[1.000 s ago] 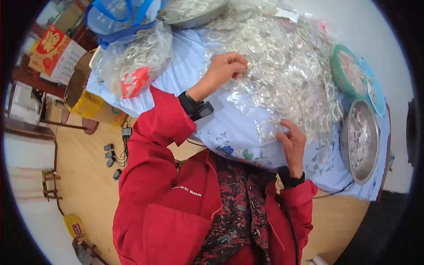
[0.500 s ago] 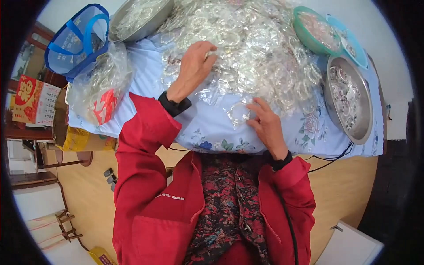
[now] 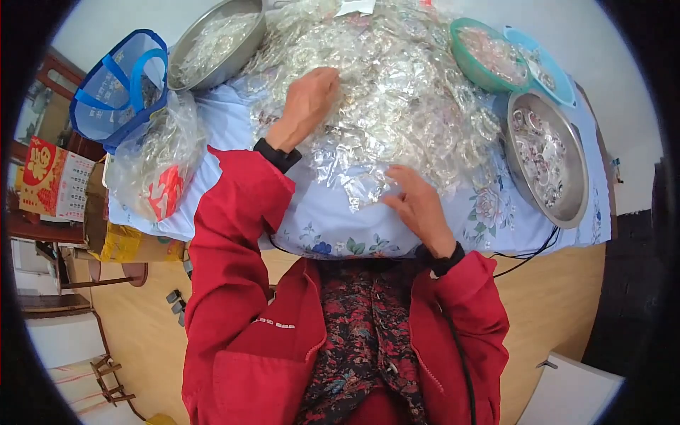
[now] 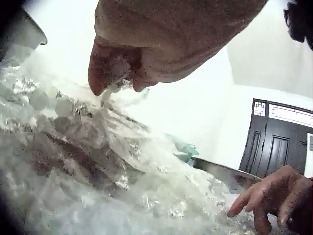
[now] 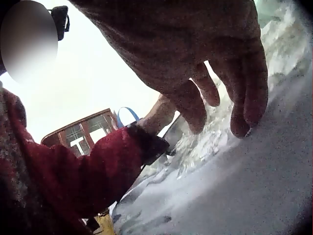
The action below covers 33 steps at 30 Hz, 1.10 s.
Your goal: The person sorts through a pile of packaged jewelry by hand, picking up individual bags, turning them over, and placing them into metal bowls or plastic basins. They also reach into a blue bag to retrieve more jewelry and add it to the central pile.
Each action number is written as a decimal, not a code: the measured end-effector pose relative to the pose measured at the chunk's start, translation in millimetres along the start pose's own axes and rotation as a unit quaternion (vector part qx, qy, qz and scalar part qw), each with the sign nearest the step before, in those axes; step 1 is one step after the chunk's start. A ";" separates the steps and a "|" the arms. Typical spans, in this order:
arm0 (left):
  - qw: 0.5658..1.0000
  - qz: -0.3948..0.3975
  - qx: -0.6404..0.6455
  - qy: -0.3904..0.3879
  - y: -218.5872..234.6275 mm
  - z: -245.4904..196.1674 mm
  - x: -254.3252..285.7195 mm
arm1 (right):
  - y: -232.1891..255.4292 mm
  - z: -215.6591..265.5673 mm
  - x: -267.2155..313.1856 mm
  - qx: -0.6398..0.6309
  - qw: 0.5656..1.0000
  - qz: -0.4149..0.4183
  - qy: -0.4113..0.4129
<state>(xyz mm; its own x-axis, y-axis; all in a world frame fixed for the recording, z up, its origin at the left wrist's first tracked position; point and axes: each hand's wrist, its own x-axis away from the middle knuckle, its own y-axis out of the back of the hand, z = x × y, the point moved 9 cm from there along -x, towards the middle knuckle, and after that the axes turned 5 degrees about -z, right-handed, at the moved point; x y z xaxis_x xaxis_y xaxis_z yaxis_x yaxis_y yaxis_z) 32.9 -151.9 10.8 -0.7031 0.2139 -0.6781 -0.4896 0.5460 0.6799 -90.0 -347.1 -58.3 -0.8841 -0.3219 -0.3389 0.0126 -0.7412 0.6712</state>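
Observation:
A large heap of clear plastic packets [image 3: 418, 92] covers the back and middle of the table. At its left part is the left hand [image 3: 309, 105], back upward and fingers curled. In the left wrist view the left hand [image 4: 156, 44] pinches a bit of clear packet [image 4: 122, 85] over the heap. By the front edge of the heap, the right hand [image 3: 419, 207] has its thumb and fingers apart, beside a flat clear packet [image 3: 363, 193]. The right hand [image 5: 195, 63] points its fingers down at the heap's edge in the right wrist view; contact there is unclear.
A steel bowl [image 3: 575, 202] with packets and a green basin [image 3: 464, 60] beside a blue one [image 3: 563, 81] stand at the right. At the left are another steel bowl [image 3: 227, 71], a blue bag [image 3: 92, 117] and a filled plastic bag [image 3: 134, 163]. Flowered cloth [image 3: 312, 219] covers the table.
The head view has shifted. The left hand's fingers, looser and more spread before, are now curled in, and the hand sits slightly further right over the heap. The right hand stays near the front packet.

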 end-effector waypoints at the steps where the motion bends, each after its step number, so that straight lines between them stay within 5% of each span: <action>1: 1.000 0.001 0.001 0.000 1.7 -1.6 1.5 | 6.0 -4.4 -3.7 -0.018 0.999 -0.002 -0.027; 4: 0.919 -0.003 0.309 0.246 10.2 15.2 6.1 | 20.6 -8.7 -21.0 -0.055 0.995 -0.004 -0.084; 5: 0.918 -0.001 0.310 0.247 16.5 7.1 6.8 | 26.1 -13.8 -28.4 -0.153 0.979 -0.027 -0.133; 8: 0.755 0.096 0.553 0.339 -0.5 -29.4 24.2 | 36.2 -9.8 -51.8 -0.310 0.928 -0.063 -0.197; 10: 0.742 0.110 0.565 0.345 -5.3 -46.0 35.3 | 36.1 -5.1 -61.9 -0.432 0.870 -0.086 -0.221; 12: 0.720 0.128 0.583 0.355 -10.9 -57.6 42.0 | 32.4 -6.6 -64.9 -0.442 0.867 -0.073 -0.218; 17: 0.701 0.142 0.578 0.392 -25.1 -53.8 60.0 | 23.4 -11.1 -65.0 -0.457 0.861 -0.062 -0.213; 25: 0.738 0.194 0.525 0.378 -25.4 -56.9 79.4 | 26.5 -23.5 -54.7 -0.389 0.885 -0.064 -0.246; 29: 0.729 0.145 0.531 0.406 -11.1 -27.5 70.4 | 28.3 -30.7 -52.7 -0.393 0.881 -0.073 -0.252; 31: 0.833 0.071 0.456 0.305 18.5 7.0 45.1 | 30.2 -36.4 -49.2 -0.401 0.877 -0.075 -0.253; 33: 0.811 0.036 0.508 0.288 39.2 47.0 14.8 | 31.6 -40.8 -47.1 -0.394 0.880 -0.074 -0.255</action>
<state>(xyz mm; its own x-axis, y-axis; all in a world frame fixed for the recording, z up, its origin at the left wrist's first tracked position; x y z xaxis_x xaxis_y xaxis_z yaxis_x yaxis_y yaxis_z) 27.5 -89.3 14.3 -0.9786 0.0196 -0.2048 0.0341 0.9971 -0.0674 -28.8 -379.4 -48.0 -0.9955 -0.0299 0.0899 0.0219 -0.9958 -0.0891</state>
